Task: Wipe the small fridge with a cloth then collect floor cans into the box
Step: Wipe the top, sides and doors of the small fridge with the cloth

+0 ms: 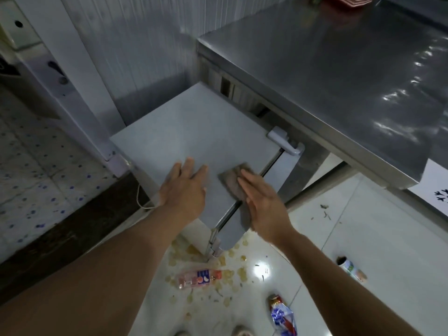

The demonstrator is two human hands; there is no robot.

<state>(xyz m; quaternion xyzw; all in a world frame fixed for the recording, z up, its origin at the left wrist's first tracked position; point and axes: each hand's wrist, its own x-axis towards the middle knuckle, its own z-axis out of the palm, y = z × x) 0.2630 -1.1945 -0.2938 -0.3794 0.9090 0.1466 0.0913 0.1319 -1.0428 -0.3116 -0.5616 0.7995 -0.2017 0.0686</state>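
Observation:
The small grey fridge (pixel 194 132) stands below me, its flat top facing up and its door slightly ajar at the front right. A brownish-grey cloth (pixel 234 180) lies on the top's front edge and hangs over the door. My right hand (pixel 263 202) presses flat on the cloth with straight fingers. My left hand (pixel 185 187) rests flat on the fridge top just left of the cloth, fingers apart, holding nothing. On the white floor lie a crushed can (pixel 282 314), another can (pixel 351 269) and a plastic bottle (pixel 200 277). No box is in view.
A steel worktable (pixel 339 76) overhangs the fridge's right side. A white door frame (pixel 72 81) rises at the left, beside a speckled tiled floor (pixel 36 170). Yellowish spill spots and scraps (pixel 232 275) cover the floor in front of the fridge.

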